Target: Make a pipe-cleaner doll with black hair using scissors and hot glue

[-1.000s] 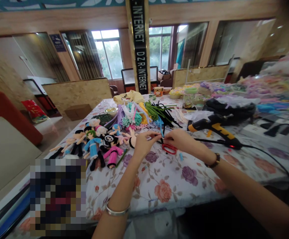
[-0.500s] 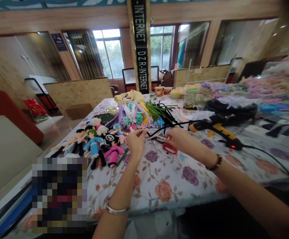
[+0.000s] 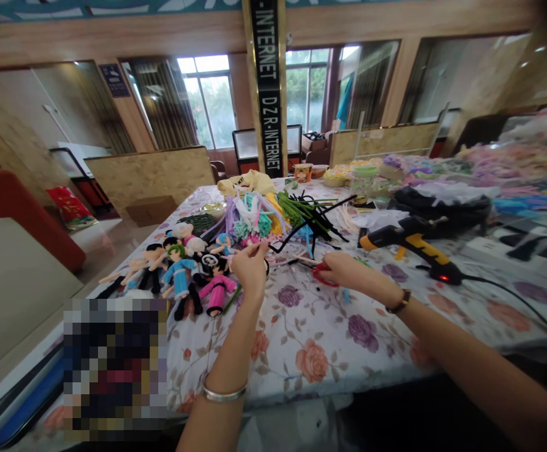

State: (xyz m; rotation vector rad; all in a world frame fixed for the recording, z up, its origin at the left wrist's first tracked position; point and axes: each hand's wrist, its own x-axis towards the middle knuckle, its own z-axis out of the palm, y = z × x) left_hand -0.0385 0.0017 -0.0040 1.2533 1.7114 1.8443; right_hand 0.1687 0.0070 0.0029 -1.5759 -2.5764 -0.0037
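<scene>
My left hand (image 3: 250, 270) pinches a bent black pipe cleaner (image 3: 293, 232) between thumb and fingertips, its long free end slanting up to the right. My right hand (image 3: 346, 271) is closed over the red handles of the scissors (image 3: 321, 274), which lie low over the tablecloth with the blades toward the left. Just left of my left hand lies a doll in a pink robe (image 3: 217, 285), beside a doll in blue (image 3: 179, 276). Behind my hands is a heap of coloured pipe cleaners (image 3: 254, 220), with green and black ones (image 3: 308, 210) at its right.
A yellow and black glue gun (image 3: 409, 242) with a lit red light stands right of my right hand, its cord trailing to the table edge. Black bag (image 3: 438, 204), bowls and bundles fill the back right. A blurred patch covers the front left of the flowered tablecloth (image 3: 330, 314).
My right hand has come down onto the red scissors handles. My left hand has shifted slightly left with the black pipe cleaner, whose free end now points higher.
</scene>
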